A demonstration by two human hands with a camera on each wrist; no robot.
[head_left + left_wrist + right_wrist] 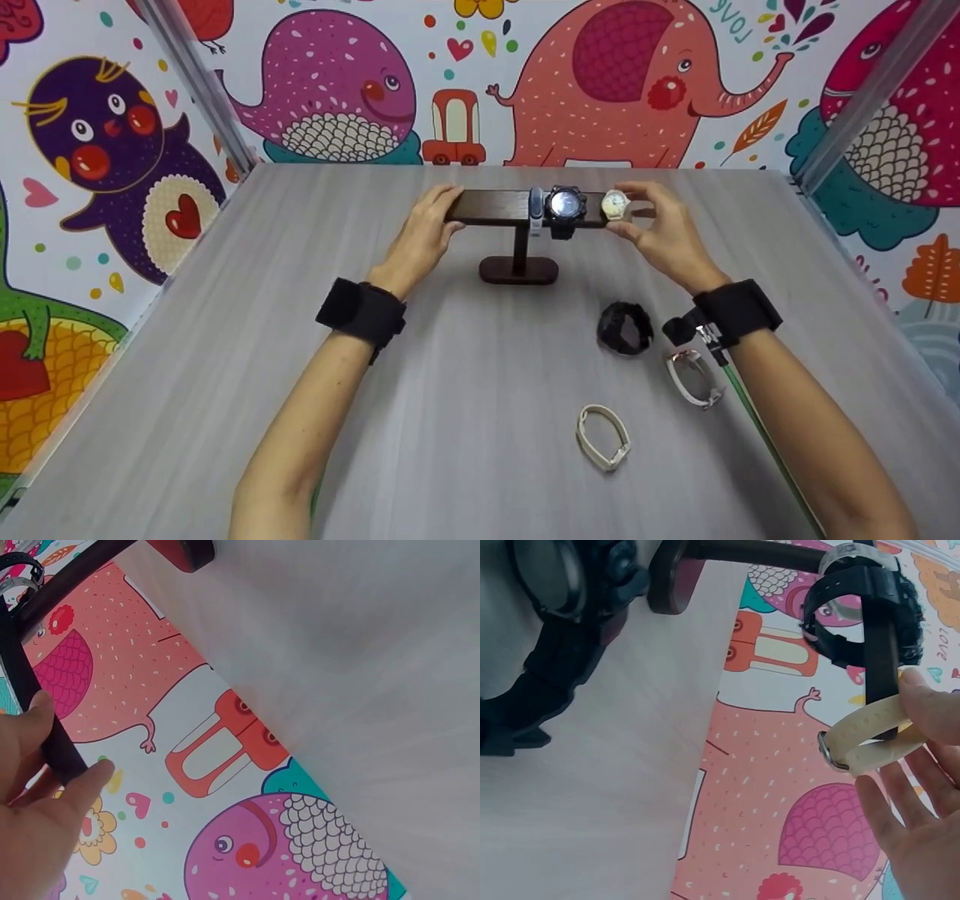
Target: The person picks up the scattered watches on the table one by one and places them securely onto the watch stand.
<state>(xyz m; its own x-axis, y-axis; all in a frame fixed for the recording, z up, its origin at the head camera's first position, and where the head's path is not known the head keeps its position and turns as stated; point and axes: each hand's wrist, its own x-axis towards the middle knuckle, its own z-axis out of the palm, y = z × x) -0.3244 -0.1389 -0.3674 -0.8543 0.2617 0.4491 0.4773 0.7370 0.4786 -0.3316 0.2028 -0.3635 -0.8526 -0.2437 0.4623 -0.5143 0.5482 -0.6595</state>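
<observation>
Head view: the left hand (420,238) grips one end of the dark watch stand (491,207); the right hand (671,234) holds the cream watch (615,204) on its other end, near the black-cased watch (566,204) and grey band (535,210). Left wrist: thumb and fingers (37,724) pinch the stand's bar (22,664). Right wrist: the cream strap (864,724) loops round the bar's tip, apparently pinched, though finger contact is partly hidden
</observation>
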